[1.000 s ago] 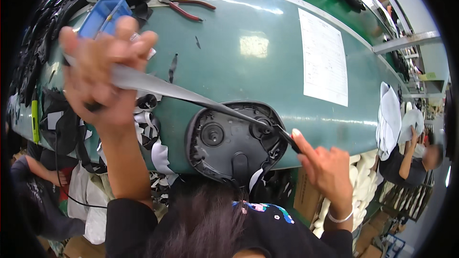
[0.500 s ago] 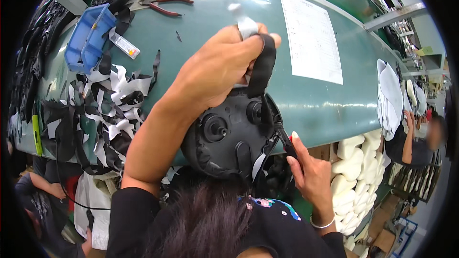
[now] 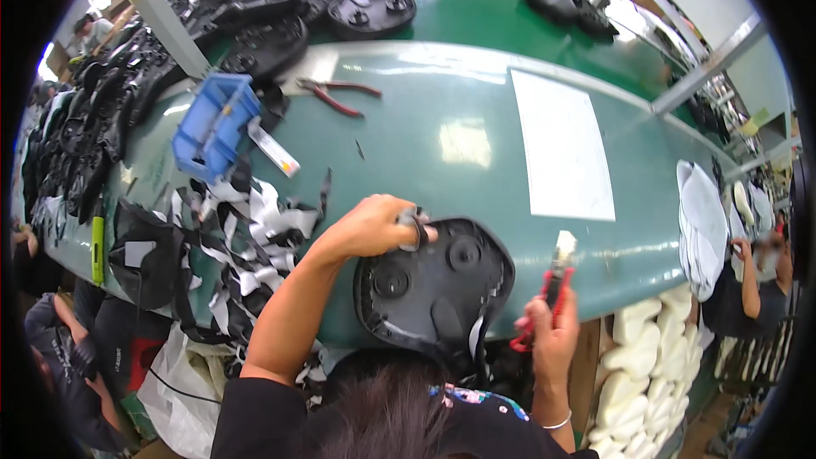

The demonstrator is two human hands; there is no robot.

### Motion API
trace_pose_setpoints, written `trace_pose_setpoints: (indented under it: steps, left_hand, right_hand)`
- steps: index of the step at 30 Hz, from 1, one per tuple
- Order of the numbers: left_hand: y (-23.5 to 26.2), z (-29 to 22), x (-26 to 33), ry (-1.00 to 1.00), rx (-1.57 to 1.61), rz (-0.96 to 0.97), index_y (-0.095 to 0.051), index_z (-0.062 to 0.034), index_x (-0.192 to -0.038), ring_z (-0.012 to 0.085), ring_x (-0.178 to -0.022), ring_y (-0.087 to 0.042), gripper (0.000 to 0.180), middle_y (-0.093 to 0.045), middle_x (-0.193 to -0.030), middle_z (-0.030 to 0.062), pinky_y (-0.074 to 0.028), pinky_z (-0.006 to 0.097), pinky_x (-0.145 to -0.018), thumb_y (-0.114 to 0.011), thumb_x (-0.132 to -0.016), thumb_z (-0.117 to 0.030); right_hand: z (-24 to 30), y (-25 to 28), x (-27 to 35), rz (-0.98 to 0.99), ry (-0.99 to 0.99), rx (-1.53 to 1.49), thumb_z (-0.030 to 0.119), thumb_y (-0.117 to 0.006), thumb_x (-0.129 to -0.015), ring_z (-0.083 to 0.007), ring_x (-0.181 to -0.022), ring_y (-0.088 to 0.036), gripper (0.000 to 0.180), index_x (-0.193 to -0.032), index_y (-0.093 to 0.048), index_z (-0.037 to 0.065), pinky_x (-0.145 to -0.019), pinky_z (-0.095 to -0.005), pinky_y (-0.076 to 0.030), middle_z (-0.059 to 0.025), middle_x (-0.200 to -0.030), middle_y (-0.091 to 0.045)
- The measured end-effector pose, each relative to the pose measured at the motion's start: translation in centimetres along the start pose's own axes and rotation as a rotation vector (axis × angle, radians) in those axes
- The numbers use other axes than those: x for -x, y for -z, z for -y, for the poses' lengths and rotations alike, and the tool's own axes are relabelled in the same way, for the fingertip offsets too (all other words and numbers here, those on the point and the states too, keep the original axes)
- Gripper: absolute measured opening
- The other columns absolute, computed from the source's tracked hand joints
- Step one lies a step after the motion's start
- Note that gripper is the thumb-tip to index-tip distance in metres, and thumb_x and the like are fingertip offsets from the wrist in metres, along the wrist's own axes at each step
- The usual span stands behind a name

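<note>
At the smooth green tabletop's (image 3: pixel 408 161) near edge I see a rounded, moulded black shell (image 3: pixel 416 313), its lower rim lost behind dark hair (image 3: pixel 382 412). The right hand (image 3: pixel 552 336) has fingers clamped round red-handled pliers (image 3: pixel 557 285), tips blurred; the left hand's (image 3: pixel 372 227) curl together on a grey strip (image 3: pixel 410 228), mostly hidden.
</note>
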State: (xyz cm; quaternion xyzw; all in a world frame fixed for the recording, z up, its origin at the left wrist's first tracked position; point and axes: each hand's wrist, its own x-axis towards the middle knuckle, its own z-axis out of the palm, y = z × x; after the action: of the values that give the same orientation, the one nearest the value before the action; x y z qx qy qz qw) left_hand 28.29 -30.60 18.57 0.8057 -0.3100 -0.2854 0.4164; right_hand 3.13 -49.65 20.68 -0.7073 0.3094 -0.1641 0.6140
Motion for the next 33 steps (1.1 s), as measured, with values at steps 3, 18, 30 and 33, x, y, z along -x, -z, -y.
trace_pose_setpoints:
  steps: [3,18,30,33]
  left_hand:
    - [4.4,0.9,-2.5,0.041,0.6,-0.403,-0.066,-0.0025,-0.095,0.0176,-0.071,-0.062,0.031,-0.066,-0.078,0.0046,-0.046,0.029,-0.065,-0.063,-0.085,-0.032]
    - [-1.4,-0.4,-14.9,-0.036,0.302,-0.382,-0.06,0.0001,-0.092,0.0099,-0.074,-0.058,0.011,-0.064,-0.085,0.0041,-0.047,0.024,-0.065,-0.064,-0.087,-0.009]
    - [-0.4,-0.4,-15.1,-0.248,0.308,-0.355,-0.061,-0.002,-0.08,0.0189,-0.066,-0.056,0.012,-0.06,-0.075,0.0067,-0.045,0.03,-0.059,-0.067,-0.085,-0.011]
    - [-0.1,-0.3,-14.9,-0.194,0.303,-0.322,-0.062,-0.0004,-0.082,0.0182,-0.071,-0.058,0.011,-0.062,-0.078,0.0069,-0.046,0.03,-0.064,-0.066,-0.085,-0.01]
  right_hand:
    - [1.9,1.0,-3.7,-0.212,0.192,-0.101,0.011,-0.055,-0.093,-0.0078,-0.062,-0.053,0.031,-0.123,-0.047,0.003,-0.058,-0.0217,-0.045,-0.001,-0.083,-0.052]
    - [3.5,-2.2,-45.6,-0.042,0.319,-0.224,0.018,-0.067,-0.084,-0.011,-0.071,-0.06,0.04,-0.119,-0.054,0.005,-0.058,-0.0261,-0.05,-0.003,-0.081,-0.06]
    - [6.0,-10.6,-73.1,0.002,0.114,-0.71,0.029,-0.077,-0.076,-0.0272,-0.098,-0.05,0.057,-0.124,-0.048,0.027,-0.071,-0.0539,-0.049,-0.0032,-0.112,-0.049]
    - [4.1,-11.5,-71.4,0.001,0.216,-0.882,0.016,-0.071,-0.083,-0.0386,-0.107,-0.05,0.055,-0.13,-0.045,0.022,-0.081,-0.0549,-0.052,-0.0039,-0.129,-0.042]
